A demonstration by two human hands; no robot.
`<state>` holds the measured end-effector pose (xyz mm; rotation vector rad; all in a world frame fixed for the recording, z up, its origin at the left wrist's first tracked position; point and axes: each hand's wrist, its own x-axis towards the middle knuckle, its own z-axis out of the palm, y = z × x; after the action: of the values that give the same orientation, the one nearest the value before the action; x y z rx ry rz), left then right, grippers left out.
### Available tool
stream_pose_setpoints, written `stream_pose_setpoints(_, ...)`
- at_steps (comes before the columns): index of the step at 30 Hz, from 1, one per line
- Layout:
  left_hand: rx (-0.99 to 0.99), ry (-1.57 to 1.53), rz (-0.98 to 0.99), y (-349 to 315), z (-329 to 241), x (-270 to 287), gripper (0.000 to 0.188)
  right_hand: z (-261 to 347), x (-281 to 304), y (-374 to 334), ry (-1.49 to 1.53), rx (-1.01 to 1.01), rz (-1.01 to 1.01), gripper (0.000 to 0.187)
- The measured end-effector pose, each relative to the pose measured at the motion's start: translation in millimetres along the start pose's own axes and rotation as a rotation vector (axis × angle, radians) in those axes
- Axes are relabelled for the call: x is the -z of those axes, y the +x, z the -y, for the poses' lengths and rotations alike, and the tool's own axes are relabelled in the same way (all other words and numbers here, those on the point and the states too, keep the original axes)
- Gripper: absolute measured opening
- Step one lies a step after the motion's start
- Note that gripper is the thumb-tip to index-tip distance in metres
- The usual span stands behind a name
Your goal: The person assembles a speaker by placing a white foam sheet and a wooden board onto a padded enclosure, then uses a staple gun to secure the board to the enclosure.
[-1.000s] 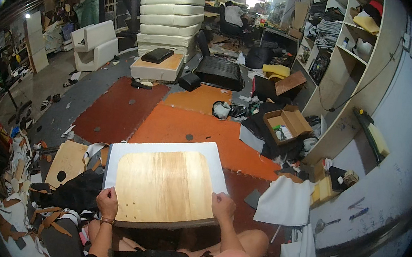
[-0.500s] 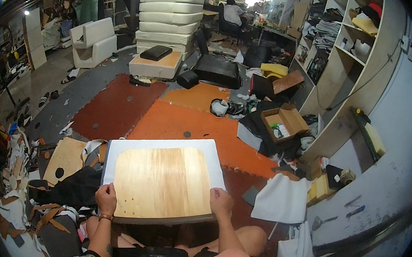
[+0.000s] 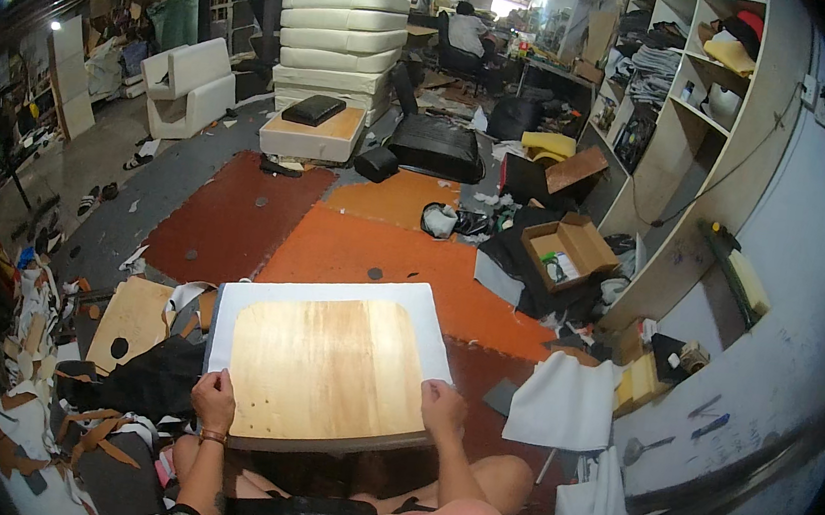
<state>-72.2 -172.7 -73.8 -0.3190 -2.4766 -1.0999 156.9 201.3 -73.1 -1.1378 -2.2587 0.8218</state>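
Observation:
In front of me lies a pale wooden board (image 3: 328, 369) with rounded far corners, on top of a larger sheet of white material (image 3: 349, 291). The white shows along the far side and both flanks, and a darker edge runs beneath the near side. My left hand (image 3: 214, 398) is closed on the white border at the near left corner, thumb and fingers pinched together. At the near right corner my right hand (image 3: 442, 407) pinches the white border in the same way. My crossed legs are partly hidden below the board.
White fabric pieces (image 3: 563, 402) hang at the right. Leather and fabric scraps (image 3: 34, 419) pile at the left, near another wooden panel (image 3: 127, 320). Farther off are an open cardboard box (image 3: 569, 251), a tall stack of white cushions (image 3: 343, 29), shelves (image 3: 693, 126) and a seated person (image 3: 466, 34).
Both hands keep their grip at the corners, and the board stays put between them. The whole view has shifted very slightly.

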Motion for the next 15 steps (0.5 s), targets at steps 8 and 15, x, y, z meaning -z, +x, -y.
stream_pose_setpoints(8, 0.016, -0.019, 0.013, -0.6, 0.4, -0.2, 0.03, -1.4, 0.2, 0.1, -0.037, -0.005, 0.011, 0.031)
stream_pose_setpoints(15, -0.003, -0.019, 0.003, -1.6, 2.0, -0.9, 0.03, 0.1, 0.2, -0.9, -0.046, 0.008, 0.003, 0.03)
